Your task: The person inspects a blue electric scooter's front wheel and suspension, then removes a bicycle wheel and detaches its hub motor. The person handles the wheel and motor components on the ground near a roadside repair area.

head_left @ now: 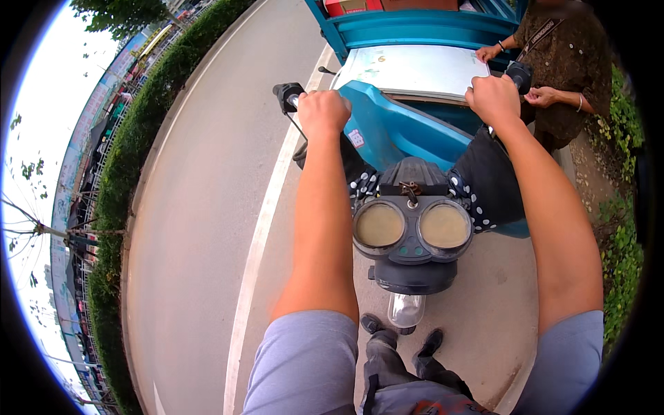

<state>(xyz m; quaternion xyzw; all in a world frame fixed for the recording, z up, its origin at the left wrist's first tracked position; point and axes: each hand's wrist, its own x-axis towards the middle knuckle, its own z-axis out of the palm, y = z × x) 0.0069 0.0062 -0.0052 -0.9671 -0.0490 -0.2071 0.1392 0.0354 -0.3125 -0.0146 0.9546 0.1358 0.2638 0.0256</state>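
Observation:
I stand facing the front of a blue cargo tricycle (408, 135), both arms stretched out over its handlebar. My left hand (325, 111) is closed around the handlebar's left end, next to a black control housing (287, 97). Closed on the opposite end is my right hand (494, 102), beside another black housing (520, 75). Between my forearms sits a dash with two round, yellowed gauges (380, 225) and a key (411, 188) in the lock above them. Black covers with white dots (477, 183) hang on both sides. The headlight (406, 309) points toward me.
Another person (567, 69) stands at the right, one hand on a whitish board (415, 69) lying across the seat area. Behind is the blue cargo bed (415, 31) with red boxes (349, 7). A road (200, 207) and hedge (114, 187) run along the left; plants (622, 277) border the right.

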